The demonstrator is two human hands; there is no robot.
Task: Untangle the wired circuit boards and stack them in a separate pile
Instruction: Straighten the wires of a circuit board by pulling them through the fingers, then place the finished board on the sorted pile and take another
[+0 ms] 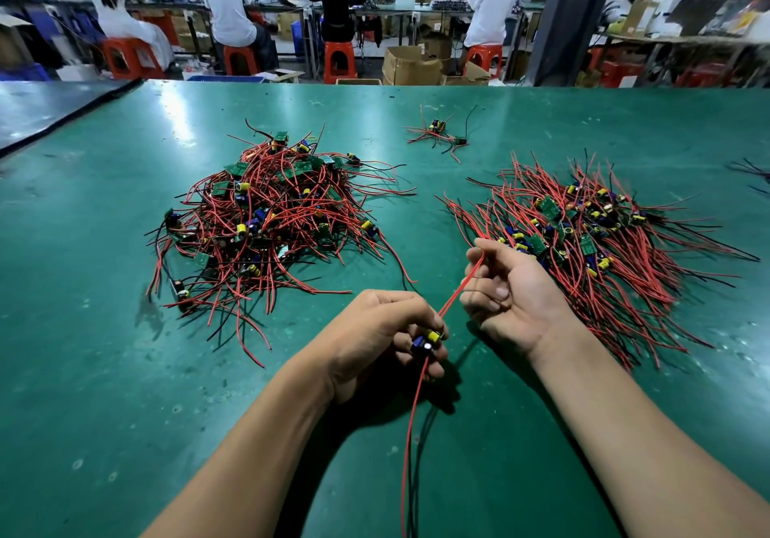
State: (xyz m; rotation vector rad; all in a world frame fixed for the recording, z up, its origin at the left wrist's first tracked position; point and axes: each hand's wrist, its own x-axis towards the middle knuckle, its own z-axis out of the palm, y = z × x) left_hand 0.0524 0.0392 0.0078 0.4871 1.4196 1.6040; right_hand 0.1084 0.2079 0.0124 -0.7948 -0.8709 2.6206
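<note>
On top of the big green table [104, 371] there's 2 main heaps of boards w/ red and black wires. Tangled pile [266, 220] sits on the left, a real knot, wires going every which way. Sorted pile [600, 245] is on the right, wires fanned out roughly parallel, so that's gotta be the "done" stack. Small stray clump [439, 135] further back btwn them, well apart from both.

Closer in, both hands are working one board, held up over the table in the middle. Left hand [387, 341] has fingers clamped on the circuit board [427, 341] (blue + yellow parts poking out), and a red wire and a black one dangle from it toward the camera. Right hand [506, 291] is pinching the end of its other red wire [460, 287], pulled taut btwn the 2 hands.

Imo the step rn is straightening a freed board's leads, so it's already out of the knot. Next move prob calls for swinging it right and laying it on the sorted pile w/ wires lined up same way as the rest, w/o snagging the dangling ones.
</note>
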